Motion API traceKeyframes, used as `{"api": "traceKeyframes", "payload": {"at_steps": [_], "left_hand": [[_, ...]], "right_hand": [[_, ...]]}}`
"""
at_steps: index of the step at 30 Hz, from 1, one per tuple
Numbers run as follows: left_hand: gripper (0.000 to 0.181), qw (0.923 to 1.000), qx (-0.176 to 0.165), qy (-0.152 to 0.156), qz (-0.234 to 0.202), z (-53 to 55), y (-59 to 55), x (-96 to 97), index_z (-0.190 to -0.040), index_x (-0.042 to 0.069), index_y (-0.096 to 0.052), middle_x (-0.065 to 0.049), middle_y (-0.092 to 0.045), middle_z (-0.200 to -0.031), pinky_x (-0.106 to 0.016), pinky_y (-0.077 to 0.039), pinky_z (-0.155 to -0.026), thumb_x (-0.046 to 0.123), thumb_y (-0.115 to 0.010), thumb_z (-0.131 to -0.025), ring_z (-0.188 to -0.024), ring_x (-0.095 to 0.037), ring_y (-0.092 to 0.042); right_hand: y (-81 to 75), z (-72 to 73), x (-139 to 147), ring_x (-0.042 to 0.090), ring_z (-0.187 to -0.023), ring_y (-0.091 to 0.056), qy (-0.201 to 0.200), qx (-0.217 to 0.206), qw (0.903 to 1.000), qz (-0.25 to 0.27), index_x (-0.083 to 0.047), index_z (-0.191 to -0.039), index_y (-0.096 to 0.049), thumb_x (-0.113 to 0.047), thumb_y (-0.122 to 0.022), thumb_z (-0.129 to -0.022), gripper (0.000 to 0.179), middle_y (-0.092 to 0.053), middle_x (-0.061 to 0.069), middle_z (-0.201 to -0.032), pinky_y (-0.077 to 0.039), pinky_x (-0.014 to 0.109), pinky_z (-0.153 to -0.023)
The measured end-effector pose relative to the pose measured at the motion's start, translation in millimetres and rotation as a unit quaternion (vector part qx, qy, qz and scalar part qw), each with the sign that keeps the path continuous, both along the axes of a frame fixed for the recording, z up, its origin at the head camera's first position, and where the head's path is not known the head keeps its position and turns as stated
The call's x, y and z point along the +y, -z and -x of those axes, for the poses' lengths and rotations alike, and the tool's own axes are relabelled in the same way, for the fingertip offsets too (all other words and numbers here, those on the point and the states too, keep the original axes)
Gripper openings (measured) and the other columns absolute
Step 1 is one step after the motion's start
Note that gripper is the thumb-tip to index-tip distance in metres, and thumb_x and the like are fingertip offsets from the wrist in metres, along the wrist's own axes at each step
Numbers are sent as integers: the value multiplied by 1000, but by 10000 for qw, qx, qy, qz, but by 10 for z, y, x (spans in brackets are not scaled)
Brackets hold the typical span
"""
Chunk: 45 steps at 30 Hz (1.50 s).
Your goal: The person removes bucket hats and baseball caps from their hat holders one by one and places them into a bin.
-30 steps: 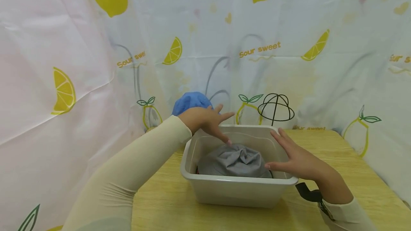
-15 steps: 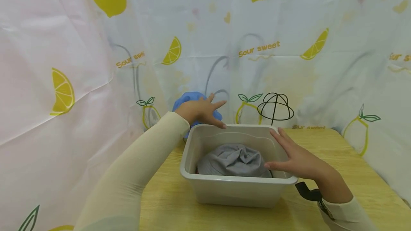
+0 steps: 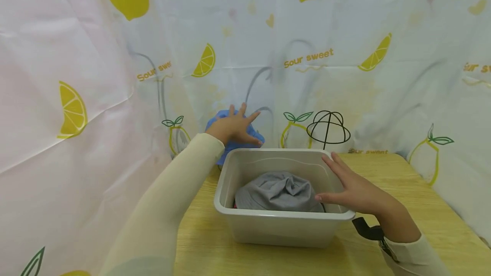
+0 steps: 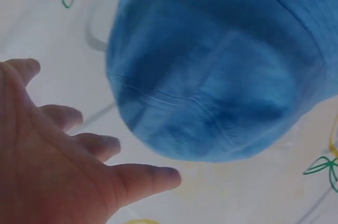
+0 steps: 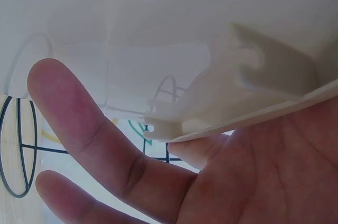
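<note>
My left hand (image 3: 231, 129), fingers spread, reaches over the back left of the table in front of a blue bucket hat (image 4: 211, 76). In the left wrist view the hat's crown is beside the fingertips, with a gap between them. The hat's lower part is partly hidden by the hand and bin in the head view. My right hand (image 3: 356, 188) lies across the right rim of a beige plastic bin (image 3: 284, 229). Its thumb points inward and its fingers extend past the back right corner. A crumpled grey hat (image 3: 278, 191) lies inside the bin.
A black wire hat stand (image 3: 328, 127) rises behind the bin at the right. The wood-grain table (image 3: 387, 173) extends to the right of the bin. A lemon-print curtain (image 3: 238, 20) hangs close behind the table and along the left side.
My left hand has moved from above the grey hat up and left, out of the bin, to the blue hat. My right hand stays at the bin's rim.
</note>
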State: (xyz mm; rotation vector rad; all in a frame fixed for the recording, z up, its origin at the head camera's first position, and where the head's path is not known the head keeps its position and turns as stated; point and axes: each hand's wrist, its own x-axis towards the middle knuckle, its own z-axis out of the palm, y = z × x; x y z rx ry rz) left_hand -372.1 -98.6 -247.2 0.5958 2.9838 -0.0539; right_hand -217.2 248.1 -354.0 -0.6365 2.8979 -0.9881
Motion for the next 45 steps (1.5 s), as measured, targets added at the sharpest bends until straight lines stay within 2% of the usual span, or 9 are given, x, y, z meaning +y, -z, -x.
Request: {"api": "traceKeyframes", "payload": {"at_steps": [3, 11, 19, 26, 33, 37, 45], "left_hand": [[111, 9996, 255, -50, -83, 67, 48, -80, -166, 43, -1, -15, 15, -173, -87, -16, -108, 84, -61, -82, -155, -55, 9], [109, 9965, 494, -396, -546, 215, 135, -310, -167, 38, -6, -20, 14, -172, -87, -21, -105, 78, -65, -84, -156, -55, 5], [110, 9932, 732, -512, -752, 328, 187, -378, -168, 34, -6, -23, 15, -172, -88, -21, -104, 76, -66, -85, -156, -55, 2], [109, 9905, 836, -577, -932, 386, 217, -364, -168, 32, -10, -22, 9, -173, -87, -20, -106, 73, -68, -86, -156, -55, -2], [104, 9904, 889, -618, -863, 430, 319, -387, -168, 29, -17, -20, 5, -174, -83, -21, -111, 74, -66, -87, -157, -51, -4], [100, 9893, 876, -643, -976, 451, 350, -392, -167, 28, -20, -20, 2, -174, -80, -20, -114, 70, -66, -89, -158, -50, -4], [89, 9901, 907, -613, -879, 448, 340, -390, -166, 23, -25, -22, -16, -171, -77, -24, -115, 63, -62, -96, -157, -50, -12]], "right_hand": [[12, 3, -4, 58, -153, -10, -4, -17, 10000, 32, -25, -169, -9, -57, -77, -88, 110, 7, 17, -174, -27, 82, -106], [21, 1, -15, 57, -153, -11, -3, 49, 10000, 18, -24, -169, -9, -57, -77, -88, 111, 6, 17, -174, -27, 82, -107], [15, 2, -5, 57, -153, -11, 39, 57, 10000, -53, -24, -169, -8, -59, -76, -88, 112, 6, 17, -174, -27, 81, -107], [9, 11, 5, 58, -153, -12, 23, 65, 10000, -26, -24, -169, -8, -59, -77, -87, 112, 6, 16, -174, -28, 81, -106], [5, 3, 6, 58, -153, -11, 2, 45, 10000, -20, -25, -169, -8, -58, -76, -88, 111, 6, 15, -174, -27, 81, -106], [-3, 3, 3, 58, -153, -12, -9, 48, 10000, -8, -25, -169, -8, -58, -76, -88, 110, 6, 16, -174, -28, 82, -106], [0, 15, -4, 58, -153, -13, -5, 29, 10000, -2, -23, -169, -9, -58, -77, -88, 110, 6, 17, -174, -28, 81, -106]]}}
